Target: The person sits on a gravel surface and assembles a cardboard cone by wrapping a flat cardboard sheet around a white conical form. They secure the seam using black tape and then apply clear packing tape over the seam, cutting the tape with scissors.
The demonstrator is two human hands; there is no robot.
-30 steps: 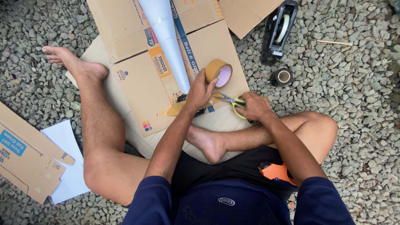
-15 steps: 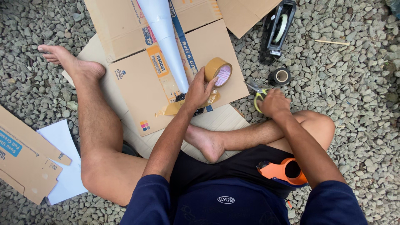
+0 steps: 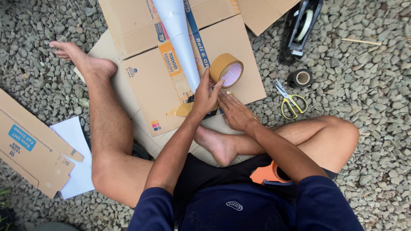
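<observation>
Brown tape roll (image 3: pixel 227 69) is seen tilted on flattened cardboard (image 3: pixel 154 81), just beyond the fingertips. Left hand (image 3: pixel 206 96) is pinched, apparently on the tape's free end; right hand (image 3: pixel 236 112) is laid flat and open beside it, holding nothing. The roll is judged light, stiff, sticky at the strip, best taken by its rim. Farther out, yellow scissors (image 3: pixel 292 102) and a small black roll (image 3: pixel 302 78) lie on gravel (image 3: pixel 376 85); room is open rightward.

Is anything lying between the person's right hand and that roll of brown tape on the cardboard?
Nothing visible does. The right hand lies flat on the cardboard just below the brown tape roll, with only bare cardboard between them. The left hand is already at the roll's edge, beside the white paper cone.
</observation>
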